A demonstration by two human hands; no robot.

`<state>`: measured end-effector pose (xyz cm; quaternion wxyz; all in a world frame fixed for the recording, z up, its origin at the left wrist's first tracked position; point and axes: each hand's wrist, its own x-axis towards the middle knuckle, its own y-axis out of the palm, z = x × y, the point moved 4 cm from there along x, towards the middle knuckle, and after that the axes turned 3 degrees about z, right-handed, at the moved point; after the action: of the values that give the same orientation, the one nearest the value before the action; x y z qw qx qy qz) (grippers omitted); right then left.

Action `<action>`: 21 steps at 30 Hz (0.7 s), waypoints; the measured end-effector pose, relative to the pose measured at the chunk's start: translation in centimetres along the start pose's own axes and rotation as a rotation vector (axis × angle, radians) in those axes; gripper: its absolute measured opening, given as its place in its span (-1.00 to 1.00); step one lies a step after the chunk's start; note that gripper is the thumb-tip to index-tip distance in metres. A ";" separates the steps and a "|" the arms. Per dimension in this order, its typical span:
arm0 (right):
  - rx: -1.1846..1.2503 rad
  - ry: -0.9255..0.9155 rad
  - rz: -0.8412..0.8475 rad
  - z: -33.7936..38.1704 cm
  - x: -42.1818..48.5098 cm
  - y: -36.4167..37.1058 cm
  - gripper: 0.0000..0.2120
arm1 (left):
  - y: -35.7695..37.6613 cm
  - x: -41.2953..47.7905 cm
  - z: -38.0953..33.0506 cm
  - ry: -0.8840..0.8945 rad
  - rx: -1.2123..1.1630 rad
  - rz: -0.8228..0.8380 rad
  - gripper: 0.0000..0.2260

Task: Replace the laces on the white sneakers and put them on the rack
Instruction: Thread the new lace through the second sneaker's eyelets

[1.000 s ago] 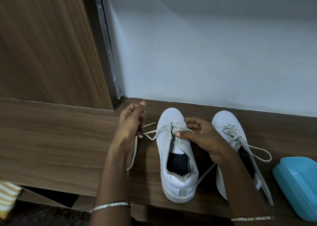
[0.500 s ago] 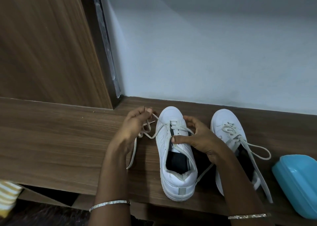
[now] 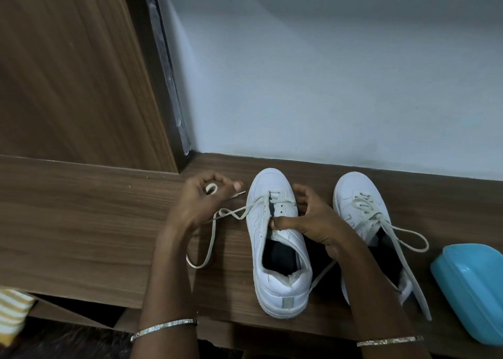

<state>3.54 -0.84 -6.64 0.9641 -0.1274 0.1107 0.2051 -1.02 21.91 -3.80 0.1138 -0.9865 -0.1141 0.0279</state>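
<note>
Looking down from the head camera onto a brown wooden ledge (image 3: 81, 222) running along a pale wall (image 3: 326, 86). Seeing two white sneakers standing side by side on that ledge, toes toward the wall, heels toward the near edge, not touching each other.

Pinching a small loop of the lace (image 3: 223, 211) in the left hand (image 3: 201, 206), fingers curled around it, just left of the left sneaker (image 3: 280, 285) and level with its toe. Trailing the rest of that lace from the front eyelets across the wood, past the left wrist, into a slack loop lying on the ledge.

Clamping the left sneaker with the right hand (image 3: 315, 225): thumb pressing across the tongue, fingers curling round the shoe's right flank, in the gap between the two shoes. Showing only the front eyelets threaded on this shoe, with the dark opening just behind the thumb.

Holding the right sneaker (image 3: 353, 192) with neither hand; laced, loose ends draping over its side and down toward the heel.

Wearing a thin silver bangle (image 3: 163, 327) on each wrist.

Noting a turquoise plastic box (image 3: 471, 293) lying at the far right of the ledge, near the right sneaker's heel, and a brown wooden panel (image 3: 68, 72) rising at the left.
</note>
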 end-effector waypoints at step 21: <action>-0.033 -0.035 -0.200 0.1 -0.1 -1.5 -0.70 | 3.7 1.1 -0.1 0.120 0.435 0.178 -0.88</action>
<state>4.07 -2.20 -6.18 0.9793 -0.1499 0.0772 0.1117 0.88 18.62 -4.63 0.3273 -0.9449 -0.0110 0.0029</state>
